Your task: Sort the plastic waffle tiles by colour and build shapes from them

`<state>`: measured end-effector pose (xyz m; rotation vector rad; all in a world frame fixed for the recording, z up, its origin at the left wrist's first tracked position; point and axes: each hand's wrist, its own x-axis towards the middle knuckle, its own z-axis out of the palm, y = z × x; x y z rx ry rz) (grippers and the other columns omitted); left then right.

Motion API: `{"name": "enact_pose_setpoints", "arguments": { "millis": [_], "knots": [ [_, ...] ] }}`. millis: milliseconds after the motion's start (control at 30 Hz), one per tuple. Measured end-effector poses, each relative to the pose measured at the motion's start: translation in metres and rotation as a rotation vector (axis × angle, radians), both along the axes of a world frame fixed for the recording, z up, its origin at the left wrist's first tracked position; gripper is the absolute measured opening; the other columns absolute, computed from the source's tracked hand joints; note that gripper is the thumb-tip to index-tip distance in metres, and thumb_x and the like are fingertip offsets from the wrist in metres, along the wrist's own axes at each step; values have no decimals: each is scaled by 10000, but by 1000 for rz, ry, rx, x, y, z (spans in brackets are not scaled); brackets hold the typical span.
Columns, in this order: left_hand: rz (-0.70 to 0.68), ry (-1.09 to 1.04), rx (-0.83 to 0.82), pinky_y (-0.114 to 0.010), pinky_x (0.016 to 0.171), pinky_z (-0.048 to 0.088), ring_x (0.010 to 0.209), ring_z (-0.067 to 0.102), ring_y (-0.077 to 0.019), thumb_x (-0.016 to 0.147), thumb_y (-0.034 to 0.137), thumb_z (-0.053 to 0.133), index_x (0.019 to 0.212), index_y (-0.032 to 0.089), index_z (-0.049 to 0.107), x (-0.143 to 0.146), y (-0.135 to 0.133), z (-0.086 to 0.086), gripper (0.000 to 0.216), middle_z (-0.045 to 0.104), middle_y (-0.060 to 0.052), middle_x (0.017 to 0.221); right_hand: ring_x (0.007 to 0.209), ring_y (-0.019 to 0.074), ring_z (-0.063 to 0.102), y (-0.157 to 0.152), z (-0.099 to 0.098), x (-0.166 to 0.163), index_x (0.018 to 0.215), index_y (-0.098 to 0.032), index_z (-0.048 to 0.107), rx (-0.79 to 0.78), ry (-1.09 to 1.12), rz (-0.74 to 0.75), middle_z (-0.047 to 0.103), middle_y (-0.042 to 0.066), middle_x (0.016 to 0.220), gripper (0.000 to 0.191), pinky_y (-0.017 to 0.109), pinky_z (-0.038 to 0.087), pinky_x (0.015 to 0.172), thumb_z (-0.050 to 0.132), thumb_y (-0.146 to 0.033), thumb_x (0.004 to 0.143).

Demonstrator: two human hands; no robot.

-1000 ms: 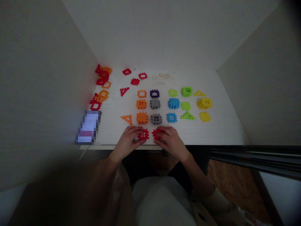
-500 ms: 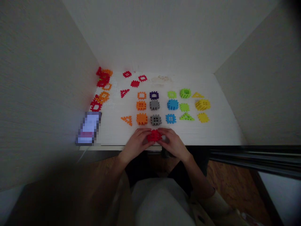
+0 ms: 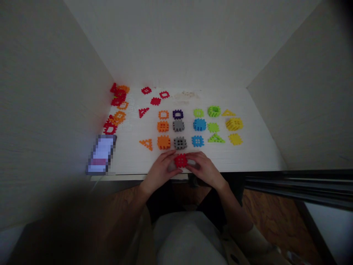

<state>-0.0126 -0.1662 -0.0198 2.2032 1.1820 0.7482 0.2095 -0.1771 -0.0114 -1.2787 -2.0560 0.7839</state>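
Note:
My left hand (image 3: 161,170) and my right hand (image 3: 204,168) meet at the white table's near edge, fingers pinched from both sides on red waffle-block pieces (image 3: 181,160) pressed together between them. Just beyond my fingers lie an orange square block (image 3: 163,142), a grey grid block (image 3: 180,142) and a blue grid block (image 3: 198,141). Whether the red pieces are locked together I cannot tell.
More blocks lie in rows on the white table (image 3: 256,151): orange, purple, grey, blue, green (image 3: 214,110) and yellow (image 3: 234,124). Loose red and orange pieces (image 3: 118,97) are heaped at the far left by the wall. A phone (image 3: 100,154) rests at the near left corner.
A second ago each hand held a separate red piece side by side. My hands have moved inward and the two red pieces now sit joined as one cluster between my fingers.

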Motion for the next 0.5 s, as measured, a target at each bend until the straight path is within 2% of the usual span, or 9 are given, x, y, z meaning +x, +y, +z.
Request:
{"name": "enact_pose_setpoints", "arguments": {
  "millis": [233,500],
  "knots": [
    [-59,-26,-43,-428,959,452,1090,545,-217,817,270,628,1121,241,621,-12,3,4,305,618,-65,1162,1029,204,565,0,-4,3,1025,-259,657,12,25,-1,652,34,1090,206,400,457,921,630,-269,821],
    [-116,40,-53,-428,956,447,1086,539,-215,842,257,594,1120,230,626,-11,9,4,281,611,-69,1175,1010,195,565,5,-2,7,1033,-225,649,68,-2,57,659,48,1066,213,382,460,917,627,-254,824]
  ]
}}
